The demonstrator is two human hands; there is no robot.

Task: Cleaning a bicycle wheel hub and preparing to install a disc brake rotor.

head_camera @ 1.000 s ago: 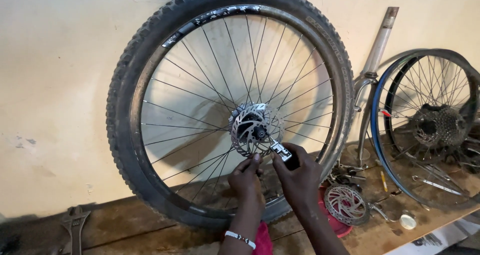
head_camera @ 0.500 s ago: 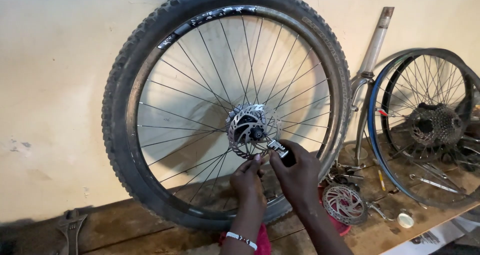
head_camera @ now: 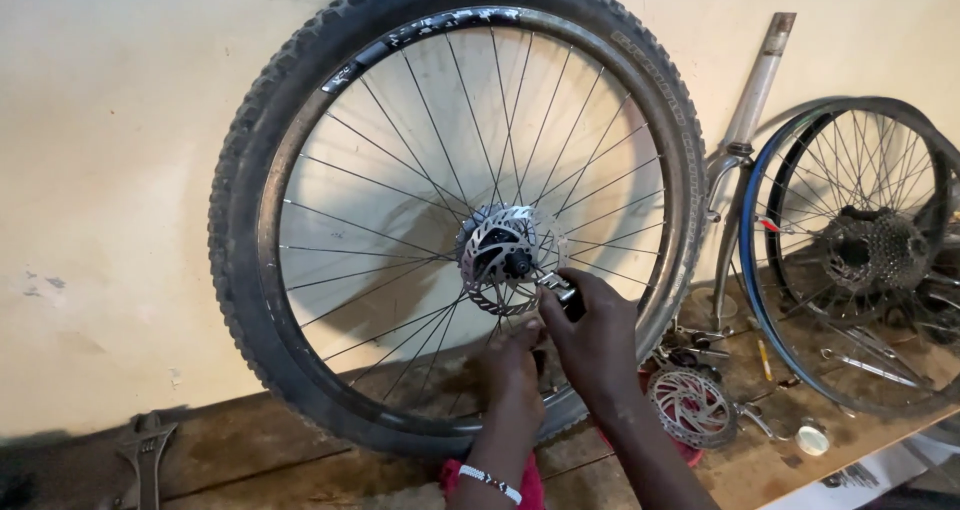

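A large bicycle wheel (head_camera: 300,150) with a knobby black tyre stands upright on a wooden bench, leaning against a pale wall. A silver brake disc (head_camera: 497,255) sits on its hub. My right hand (head_camera: 596,332) grips a small metal tool (head_camera: 558,288) whose tip points at the hub, just right of the disc. My left hand (head_camera: 513,360) is just below the disc, fingers curled near its lower edge; whether it grips the disc is unclear. A beaded bracelet circles my left wrist.
A second wheel (head_camera: 860,255) with a sprocket cluster leans at the right, beside a metal fork (head_camera: 748,140). A loose brake disc (head_camera: 688,405) lies on the bench (head_camera: 280,460) among small tools. An adjustable wrench (head_camera: 145,450) lies at the left.
The view has shifted slightly. Both hands stay at the hub, the right hand's tool moving a little nearer the axle.
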